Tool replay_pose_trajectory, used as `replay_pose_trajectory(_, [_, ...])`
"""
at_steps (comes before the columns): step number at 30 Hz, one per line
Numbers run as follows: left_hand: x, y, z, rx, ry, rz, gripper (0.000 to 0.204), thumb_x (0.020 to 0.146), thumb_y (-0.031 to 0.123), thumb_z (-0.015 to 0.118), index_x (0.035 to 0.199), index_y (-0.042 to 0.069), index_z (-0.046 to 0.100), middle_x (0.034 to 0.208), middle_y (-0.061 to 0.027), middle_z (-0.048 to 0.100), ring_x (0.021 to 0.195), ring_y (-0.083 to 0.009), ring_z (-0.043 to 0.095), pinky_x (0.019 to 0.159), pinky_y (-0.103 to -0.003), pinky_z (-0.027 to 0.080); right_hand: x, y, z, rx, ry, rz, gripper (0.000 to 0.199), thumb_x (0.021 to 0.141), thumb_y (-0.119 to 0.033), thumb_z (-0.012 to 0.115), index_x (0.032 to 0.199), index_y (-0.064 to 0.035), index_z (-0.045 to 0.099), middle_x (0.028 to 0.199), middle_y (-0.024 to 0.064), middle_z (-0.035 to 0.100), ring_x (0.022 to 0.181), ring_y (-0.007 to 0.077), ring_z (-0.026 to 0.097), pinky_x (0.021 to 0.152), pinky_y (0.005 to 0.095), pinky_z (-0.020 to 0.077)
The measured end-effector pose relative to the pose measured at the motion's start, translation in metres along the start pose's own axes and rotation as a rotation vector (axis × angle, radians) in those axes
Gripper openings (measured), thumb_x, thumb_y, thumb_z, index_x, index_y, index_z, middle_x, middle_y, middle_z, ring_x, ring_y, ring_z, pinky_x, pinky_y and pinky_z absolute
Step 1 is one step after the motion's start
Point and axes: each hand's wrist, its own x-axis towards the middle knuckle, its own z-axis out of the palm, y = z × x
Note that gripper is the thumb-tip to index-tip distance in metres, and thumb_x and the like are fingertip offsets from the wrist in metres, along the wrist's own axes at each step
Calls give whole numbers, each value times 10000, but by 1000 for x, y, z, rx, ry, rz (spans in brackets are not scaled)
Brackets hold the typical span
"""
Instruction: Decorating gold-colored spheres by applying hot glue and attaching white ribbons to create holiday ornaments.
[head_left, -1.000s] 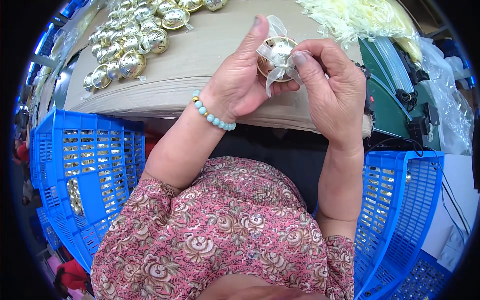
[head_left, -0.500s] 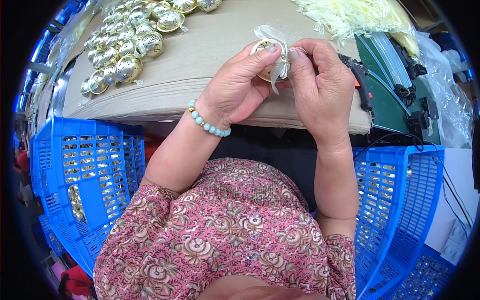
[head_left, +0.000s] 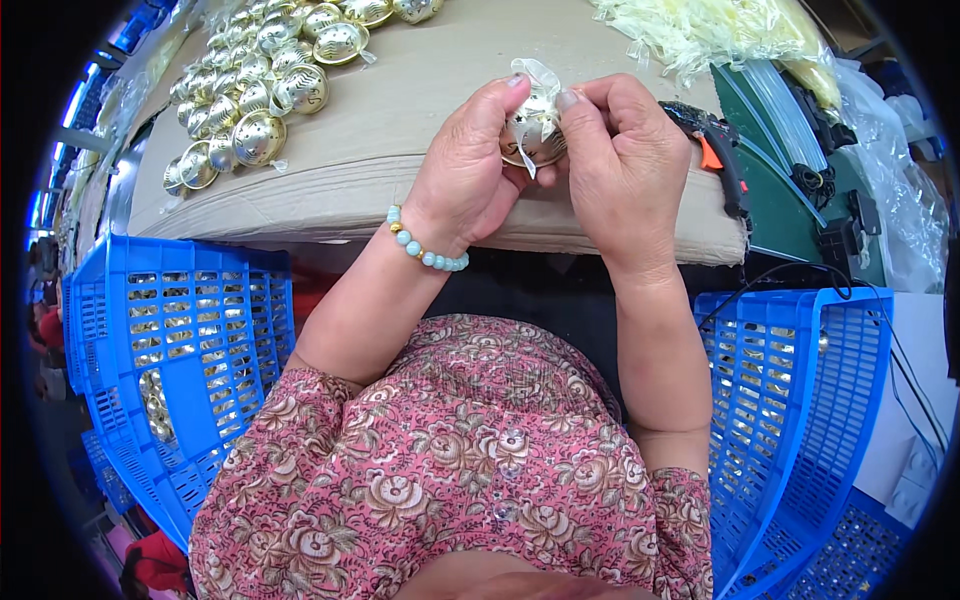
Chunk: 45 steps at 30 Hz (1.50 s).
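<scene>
Between my hands, above the cardboard's near edge, is a round gold ornament [head_left: 541,148] with dark cut-out marks. A sheer whitish ribbon [head_left: 540,75] is looped on its top, and one tail hangs down its front. My left hand [head_left: 476,150] is closed round the ornament from the left, thumb at its upper side and fingers behind it. On the right, my right hand [head_left: 625,150] pinches at the ribbon by the ornament's upper right with thumb and forefinger. What lies exactly between those two fingertips is partly hidden.
Many gold ornaments [head_left: 258,138] lie grouped at the far left of the cardboard [head_left: 420,100]. Pale yellow ribbons [head_left: 715,35] sit at the far right. A black and orange tool [head_left: 722,160] is right of my hand. Blue crates [head_left: 180,375] flank me.
The ornament has turned in my hands, so its ribbon tail now hangs down the front. My left thumb has lifted off the ribbon knot, and my right hand has shifted slightly left.
</scene>
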Motion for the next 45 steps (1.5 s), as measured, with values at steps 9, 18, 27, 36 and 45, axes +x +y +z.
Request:
replay_pose_trajectory(9, [-2, 5, 4, 63, -68, -36, 335, 958, 327, 415, 989, 24, 553, 837, -95, 630, 628, -184, 609, 500, -251, 484, 3, 5, -16, 453, -82, 370, 123, 859, -108, 610, 830, 11, 599, 672, 20, 583, 583, 66, 530, 556, 202, 435])
replay_pose_trajectory(18, [-5, 3, 29, 98, -125, -35, 554, 966, 479, 331, 1312, 46, 350, 1261, -121, 494, 994, -231, 586, 847, -354, 504, -21, 10, -23, -65, 2, -187, 746, 648, -171, 792, 1293, -10, 451, 1109, 124, 557, 1023, 227, 499, 893, 363, 409])
replay_pose_trajectory(27, [89, 118, -25, 1500, 345, 473, 159, 871, 111, 511, 834, 20, 637, 712, -2, 600, 714, -86, 567, 643, -228, 453, -63, -21, -170, -824, 856, -141, 615, 755, -118, 734, 1288, 18, 460, 1228, 175, 524, 1064, 261, 546, 922, 366, 438])
replay_pose_trajectory(36, [111, 109, -60, 2543, 340, 645, 493, 732, 398, 679, 1139, 135, 587, 934, -64, 650, 844, -238, 606, 738, -314, 440, -84, -13, -209, -859, 1065, -157, 206, 906, -144, 567, 977, 37, 634, 883, 87, 647, 787, 157, 595, 686, 252, 479])
replay_pose_trajectory(45, [52, 85, -2, 708, -166, -45, 316, 925, 309, 503, 1111, 59, 555, 954, -49, 637, 853, -126, 623, 710, -267, 520, 12, -15, -86, -275, 55, -384, 282, 800, -87, 672, 1061, -5, 603, 951, 74, 609, 797, 142, 572, 694, 250, 463])
